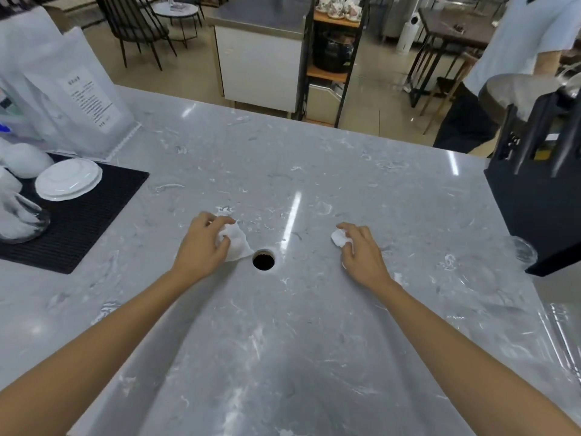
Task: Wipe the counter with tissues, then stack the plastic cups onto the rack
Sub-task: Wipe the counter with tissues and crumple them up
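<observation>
While both bare forearms reach up from the bottom corners of the frame, the hands rest on the grey marbled counter (314, 325) near its centre. The left hand (201, 247) is curled closed around a crumpled white tissue (237, 243), which spills out to the right of the fingers and lies against the counter, its corner just beside a round dark hole (263, 260) in the surface. The right hand (361, 253), right of the hole, pinches a smaller wadded tissue (339, 238) between thumb and fingertips. At the right edge, a clear plastic cup (522, 250) lies beside the base of a black rack (540, 196); its outline is faint. At the left edge, a black ribbed mat (94, 212) holds stacked white plates (67, 180) and glassware. Behind it, in the upper left, stand white bags (78, 99) with a printed label. Beyond the counter's far edge, a person in a white shirt (528, 36) stands at the upper right.
</observation>
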